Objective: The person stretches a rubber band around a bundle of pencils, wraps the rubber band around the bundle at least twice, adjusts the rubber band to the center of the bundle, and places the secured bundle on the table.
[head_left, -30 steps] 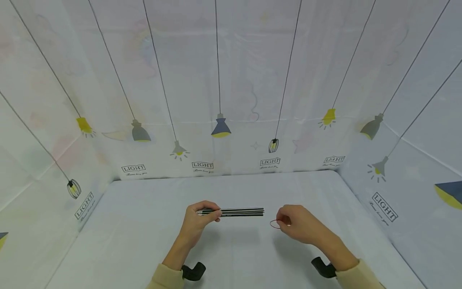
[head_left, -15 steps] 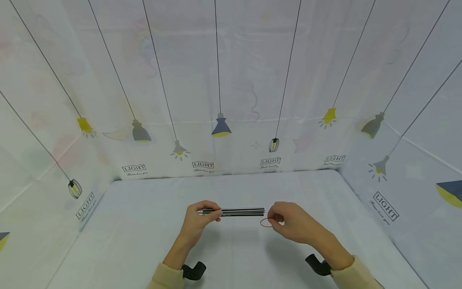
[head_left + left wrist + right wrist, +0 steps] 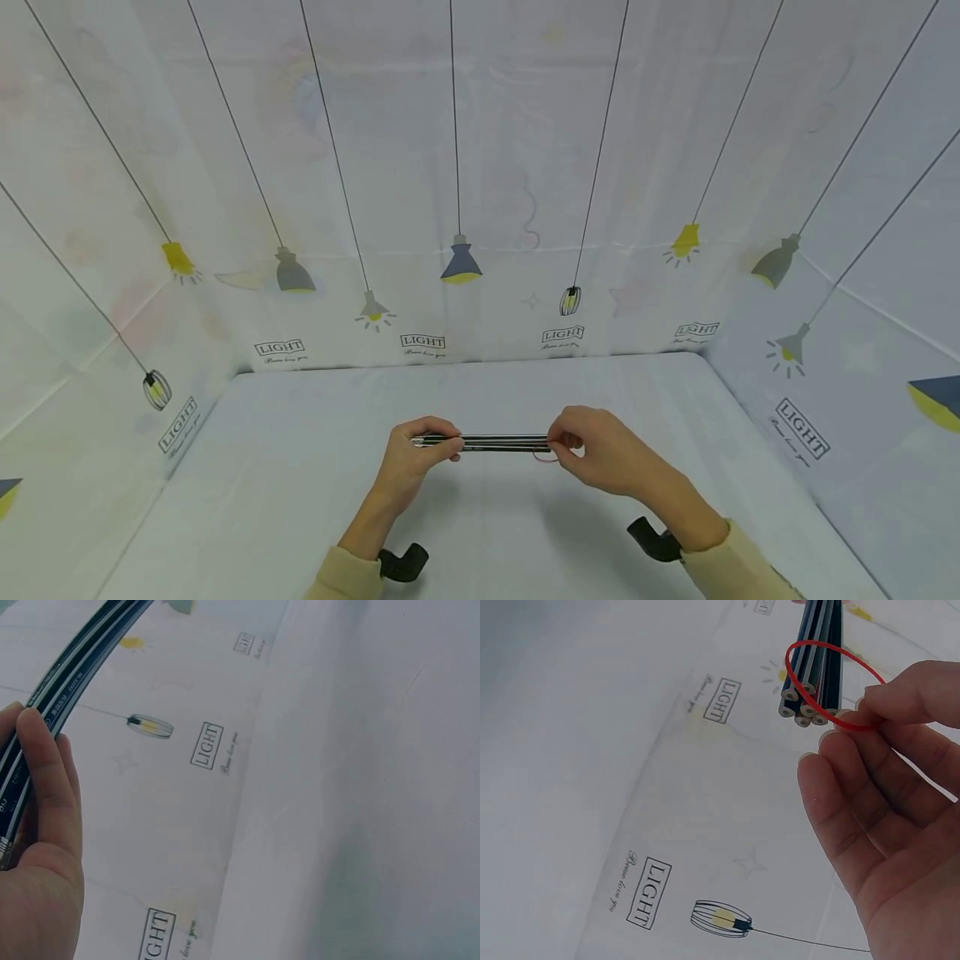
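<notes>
Pencil bundle (image 3: 498, 442): held level above the desk (image 3: 300, 467), running left to right between the hands.
Left hand (image 3: 411, 458): placed at the bundle's left end, gripping it.
Right hand (image 3: 600, 454): placed at the bundle's right end.
Rubber band (image 3: 831, 684): pinched by the right hand, looped around the bundle's right end.
Backdrop (image 3: 480, 167): set behind the desk and along both sides.
</notes>
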Demonstrator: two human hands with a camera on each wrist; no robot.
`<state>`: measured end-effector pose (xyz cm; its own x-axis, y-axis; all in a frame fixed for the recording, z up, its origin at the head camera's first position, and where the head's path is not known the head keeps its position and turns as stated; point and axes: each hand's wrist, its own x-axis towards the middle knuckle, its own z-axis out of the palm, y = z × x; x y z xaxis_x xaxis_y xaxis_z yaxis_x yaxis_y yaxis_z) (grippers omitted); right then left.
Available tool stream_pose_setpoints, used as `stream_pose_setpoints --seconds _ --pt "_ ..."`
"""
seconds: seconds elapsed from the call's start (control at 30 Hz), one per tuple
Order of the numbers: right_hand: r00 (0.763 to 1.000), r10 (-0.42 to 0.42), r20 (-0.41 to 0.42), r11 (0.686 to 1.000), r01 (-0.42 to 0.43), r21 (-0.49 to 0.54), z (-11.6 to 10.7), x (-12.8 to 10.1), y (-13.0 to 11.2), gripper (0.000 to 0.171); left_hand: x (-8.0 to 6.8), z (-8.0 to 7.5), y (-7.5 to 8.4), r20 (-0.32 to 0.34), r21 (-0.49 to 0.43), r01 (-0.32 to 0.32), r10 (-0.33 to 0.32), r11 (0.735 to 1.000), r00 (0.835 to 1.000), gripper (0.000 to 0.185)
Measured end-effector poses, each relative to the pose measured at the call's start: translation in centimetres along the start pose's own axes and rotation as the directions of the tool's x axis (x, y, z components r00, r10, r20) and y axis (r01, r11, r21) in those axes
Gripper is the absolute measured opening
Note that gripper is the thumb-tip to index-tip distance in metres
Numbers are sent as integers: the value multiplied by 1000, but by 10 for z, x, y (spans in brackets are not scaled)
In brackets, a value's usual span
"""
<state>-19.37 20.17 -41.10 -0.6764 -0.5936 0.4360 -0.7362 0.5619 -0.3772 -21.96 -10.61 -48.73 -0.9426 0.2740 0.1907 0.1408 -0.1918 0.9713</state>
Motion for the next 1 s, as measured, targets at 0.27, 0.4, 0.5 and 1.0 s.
stream_pose_setpoints --seconds 0.27,0.4,0.5,1.0 --pt "999 50 14 999 -50 7 -2 8 2 17 0 0 -1 31 -8 -22 22 1000 999 29" --pt "991 122 57 988 -126 85 -3 11 6 16 0 -1 -3 45 -14 -26 26 1000 999 29" --pt "977 187 106 971 -200 134 -3 12 9 12 0 -2 -5 56 -17 -31 32 999 998 27" --pt "907 335 256 779 -420 466 19 5 37 15 -1 -2 -2 91 -88 -71 79 994 993 11"
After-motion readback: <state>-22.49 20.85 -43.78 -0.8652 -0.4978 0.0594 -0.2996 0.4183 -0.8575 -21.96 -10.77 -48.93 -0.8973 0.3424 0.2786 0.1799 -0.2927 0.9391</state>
